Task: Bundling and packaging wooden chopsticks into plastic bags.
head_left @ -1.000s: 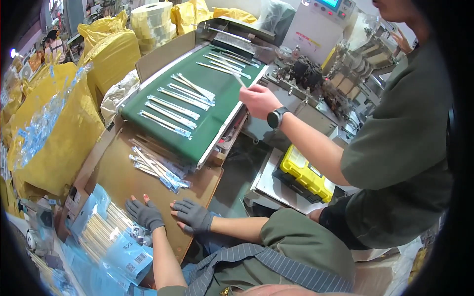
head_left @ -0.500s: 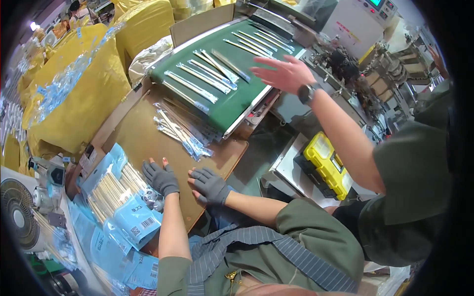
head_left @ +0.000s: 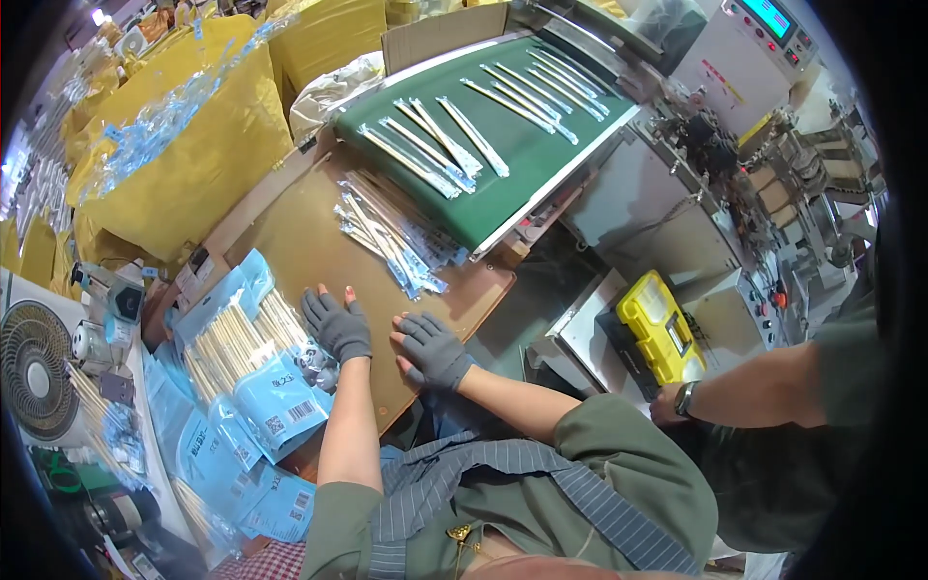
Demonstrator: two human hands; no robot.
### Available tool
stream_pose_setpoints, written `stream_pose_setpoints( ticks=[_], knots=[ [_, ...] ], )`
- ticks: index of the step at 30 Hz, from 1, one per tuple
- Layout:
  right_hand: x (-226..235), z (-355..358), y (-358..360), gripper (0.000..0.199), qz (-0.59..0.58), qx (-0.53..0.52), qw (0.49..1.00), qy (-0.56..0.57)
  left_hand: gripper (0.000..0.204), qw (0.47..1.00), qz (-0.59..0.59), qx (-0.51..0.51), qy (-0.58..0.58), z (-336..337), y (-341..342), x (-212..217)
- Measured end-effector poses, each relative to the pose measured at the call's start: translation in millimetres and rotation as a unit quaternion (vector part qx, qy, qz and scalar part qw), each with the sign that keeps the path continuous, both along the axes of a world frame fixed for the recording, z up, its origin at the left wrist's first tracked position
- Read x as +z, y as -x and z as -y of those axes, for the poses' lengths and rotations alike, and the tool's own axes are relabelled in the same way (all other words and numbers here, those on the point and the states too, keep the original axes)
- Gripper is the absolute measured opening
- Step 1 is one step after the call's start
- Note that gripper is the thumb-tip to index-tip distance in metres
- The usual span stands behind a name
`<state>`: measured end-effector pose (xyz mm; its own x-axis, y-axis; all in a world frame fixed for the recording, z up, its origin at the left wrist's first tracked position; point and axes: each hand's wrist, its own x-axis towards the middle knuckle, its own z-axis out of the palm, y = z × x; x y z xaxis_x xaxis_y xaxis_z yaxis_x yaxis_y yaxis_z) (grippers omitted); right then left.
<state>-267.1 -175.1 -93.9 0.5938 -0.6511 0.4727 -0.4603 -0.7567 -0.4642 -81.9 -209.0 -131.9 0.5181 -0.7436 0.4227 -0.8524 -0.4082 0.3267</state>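
Both my hands wear grey fingerless gloves and lie on the brown tabletop [head_left: 304, 208] with fingers spread. My left hand [head_left: 336, 327] is open beside clear-and-blue bags of chopsticks [head_left: 227, 348], holding nothing. To its right my right hand [head_left: 431, 350] is also open, near the table's right edge. Beyond my hands is a loose pile of wrapped chopsticks [head_left: 391, 232] at the foot of a green conveyor belt [head_left: 522, 174]. More wrapped chopsticks [head_left: 472, 135] lie spaced out along the belt.
At the right a co-worker's forearm [head_left: 764, 385] with a watch hangs beside a yellow and black toolbox [head_left: 662, 329]. Large yellow sacks [head_left: 193, 164] stand at the far left, a fan [head_left: 39, 367] nearer. A machine with a lit screen [head_left: 768, 14] stands at the far right.
The co-worker's hand, earlier held above the belt, has dropped to beside the toolbox. My view has shifted slightly; my two hands stay flat on the table.
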Motion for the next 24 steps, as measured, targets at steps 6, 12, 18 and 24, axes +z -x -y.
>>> stream_pose_setpoints(
  ticks=[6, 12, 18, 24],
  knots=[
    [3, 1, 0, 0.039, -0.004, -0.002, 1.000, -0.002, 0.053, 1.000, -0.009, -0.002, 0.002, 2, -1, 0],
    [3, 0, -1, 0.040, 0.007, 0.002, 1.000, -0.001, 0.053, 1.000, -0.009, 0.002, 0.012, 1, -2, -2],
    [0, -1, 2, 0.042, 0.003, -0.006, 1.000, -0.007, 0.055, 1.000, -0.002, 0.006, -0.008, 4, -3, -4],
    [-6, -2, 1, 0.043, 0.010, 0.006, 1.000, 0.001, 0.056, 0.999, 0.009, 0.012, -0.032, 2, -4, -4]
  ],
)
